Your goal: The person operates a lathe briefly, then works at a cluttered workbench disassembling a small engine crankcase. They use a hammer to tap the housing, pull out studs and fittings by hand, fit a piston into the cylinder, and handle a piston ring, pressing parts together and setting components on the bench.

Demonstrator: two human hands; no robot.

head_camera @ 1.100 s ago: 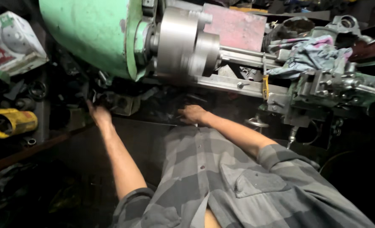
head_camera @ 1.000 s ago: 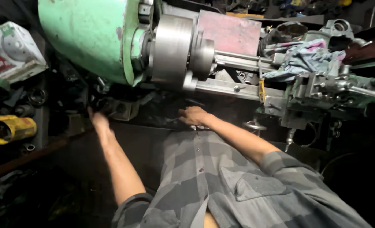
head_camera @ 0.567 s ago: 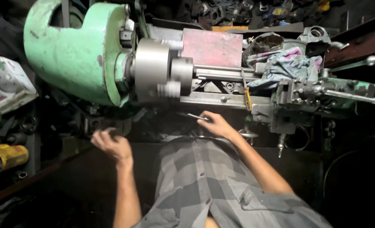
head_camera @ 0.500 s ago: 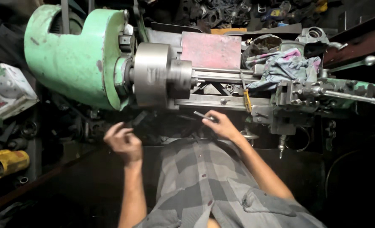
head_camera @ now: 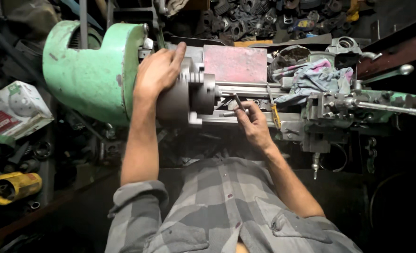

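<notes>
Crumpled rag (head_camera: pixel 313 77) – yellow tool (head_camera: pixel 15 186), white box (head_camera: pixel 12 108).

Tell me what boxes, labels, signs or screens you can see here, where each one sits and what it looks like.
Cardboard box: far left, left of the green lathe housing, lying tilted among dark parts; white, boxy, with red and green printed panels and a round picture on its top face.
No screens or signs show, and no other label is clear enough to tell.

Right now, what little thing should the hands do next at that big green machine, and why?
Probably bring the small metal rod in the right hand over to the round steel chuck. The left hand already rests flat on the chuck, as if to steady it, and the rod points toward it.
</notes>
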